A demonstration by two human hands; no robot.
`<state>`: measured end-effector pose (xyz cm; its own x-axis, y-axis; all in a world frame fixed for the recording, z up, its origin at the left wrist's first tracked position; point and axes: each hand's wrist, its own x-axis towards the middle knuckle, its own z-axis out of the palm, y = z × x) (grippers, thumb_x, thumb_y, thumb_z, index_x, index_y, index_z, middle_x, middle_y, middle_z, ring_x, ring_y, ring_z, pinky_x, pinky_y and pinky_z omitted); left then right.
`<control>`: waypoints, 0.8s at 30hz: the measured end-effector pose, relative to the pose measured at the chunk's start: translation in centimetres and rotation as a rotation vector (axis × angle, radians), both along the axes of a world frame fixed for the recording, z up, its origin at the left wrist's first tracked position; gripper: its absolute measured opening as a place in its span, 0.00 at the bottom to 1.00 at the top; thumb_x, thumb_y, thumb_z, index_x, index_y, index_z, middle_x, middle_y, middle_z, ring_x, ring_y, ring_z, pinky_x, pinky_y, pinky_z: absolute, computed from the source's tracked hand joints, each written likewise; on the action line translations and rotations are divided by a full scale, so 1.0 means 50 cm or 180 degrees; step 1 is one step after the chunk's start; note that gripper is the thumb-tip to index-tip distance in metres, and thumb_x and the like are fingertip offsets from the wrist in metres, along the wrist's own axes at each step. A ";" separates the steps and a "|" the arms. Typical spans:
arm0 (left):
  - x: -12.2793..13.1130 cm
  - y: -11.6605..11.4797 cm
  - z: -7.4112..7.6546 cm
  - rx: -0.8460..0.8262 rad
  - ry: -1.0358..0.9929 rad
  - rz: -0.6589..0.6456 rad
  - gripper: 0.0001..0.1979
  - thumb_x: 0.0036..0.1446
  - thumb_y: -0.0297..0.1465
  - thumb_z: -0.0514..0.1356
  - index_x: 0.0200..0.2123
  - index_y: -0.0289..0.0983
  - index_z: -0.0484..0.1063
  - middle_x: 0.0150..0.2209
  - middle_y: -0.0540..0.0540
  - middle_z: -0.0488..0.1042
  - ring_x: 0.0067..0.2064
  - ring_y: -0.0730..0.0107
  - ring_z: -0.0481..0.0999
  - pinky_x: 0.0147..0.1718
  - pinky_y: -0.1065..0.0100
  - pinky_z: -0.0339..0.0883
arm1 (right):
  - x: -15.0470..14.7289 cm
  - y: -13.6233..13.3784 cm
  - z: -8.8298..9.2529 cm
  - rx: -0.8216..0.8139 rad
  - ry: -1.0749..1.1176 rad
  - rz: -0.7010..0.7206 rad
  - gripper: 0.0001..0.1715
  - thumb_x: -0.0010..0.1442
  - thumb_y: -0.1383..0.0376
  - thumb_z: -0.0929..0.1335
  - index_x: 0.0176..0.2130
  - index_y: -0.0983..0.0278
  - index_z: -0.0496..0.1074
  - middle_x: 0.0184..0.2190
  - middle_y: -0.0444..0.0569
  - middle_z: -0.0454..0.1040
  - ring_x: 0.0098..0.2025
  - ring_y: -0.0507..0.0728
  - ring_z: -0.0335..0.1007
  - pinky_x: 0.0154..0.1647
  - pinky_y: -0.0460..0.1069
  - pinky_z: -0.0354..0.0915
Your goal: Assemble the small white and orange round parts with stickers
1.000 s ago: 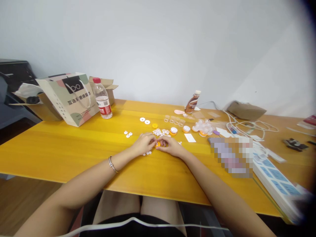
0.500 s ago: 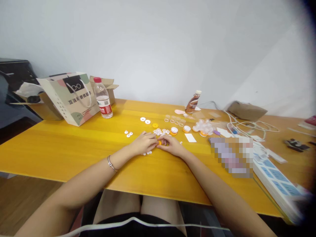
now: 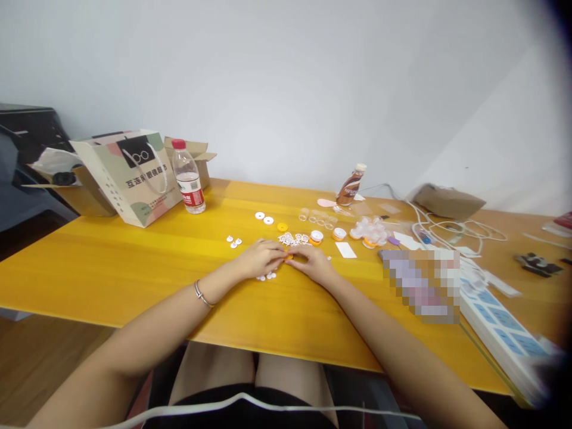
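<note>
Between my fingertips is a small yellow-orange disc-like part (image 3: 289,257), mostly covered by the fingers. My left hand (image 3: 264,260) is closed on its left side, and my right hand (image 3: 313,263) pinches it from the right. White openwork wheel-shaped pieces (image 3: 295,239) lie just beyond the hands. Small white round pieces (image 3: 269,276) rest beneath and in front of my left hand, and a few white knobs (image 3: 233,243) sit to its left. Farther back are two white discs with centre holes (image 3: 264,218), a yellow disc (image 3: 282,227) and white-and-orange round assemblies (image 3: 316,238).
Clear rings (image 3: 317,218), a white card (image 3: 346,249) and a bundle of clear plastic pieces (image 3: 369,230) lie toward the right. A brown drink bottle (image 3: 351,186) stands behind. To the left are a water bottle (image 3: 188,182) and paper bag (image 3: 129,179). A power strip (image 3: 500,322) runs along the right.
The yellow-orange part shows less between my fingers, and the right fingers have shifted over it. Both hands stay in nearly the same place; the view has moved slightly.
</note>
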<state>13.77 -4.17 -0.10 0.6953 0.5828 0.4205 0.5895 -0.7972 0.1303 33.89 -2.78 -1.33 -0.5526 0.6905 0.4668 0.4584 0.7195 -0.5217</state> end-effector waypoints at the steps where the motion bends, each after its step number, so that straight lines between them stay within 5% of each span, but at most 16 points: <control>1: 0.000 0.000 0.000 -0.0005 -0.0004 -0.0009 0.12 0.58 0.30 0.51 0.42 0.39 0.71 0.41 0.47 0.73 0.42 0.69 0.71 0.42 0.68 0.59 | 0.000 0.000 0.001 0.0059 -0.0031 0.0006 0.10 0.54 0.62 0.67 0.37 0.62 0.72 0.35 0.49 0.76 0.37 0.55 0.71 0.42 0.51 0.65; 24: -0.005 -0.001 0.003 0.0089 0.0005 -0.0099 0.12 0.58 0.30 0.51 0.41 0.39 0.72 0.40 0.47 0.75 0.40 0.71 0.73 0.40 0.69 0.61 | -0.002 0.001 0.000 0.0611 -0.0433 0.0069 0.12 0.56 0.62 0.65 0.38 0.62 0.75 0.37 0.51 0.77 0.39 0.57 0.73 0.42 0.52 0.67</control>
<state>13.52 -4.20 0.07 0.7135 0.5489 0.4354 0.5645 -0.8185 0.1067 33.80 -2.75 -1.32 -0.6332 0.5834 0.5087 0.4984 0.8101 -0.3087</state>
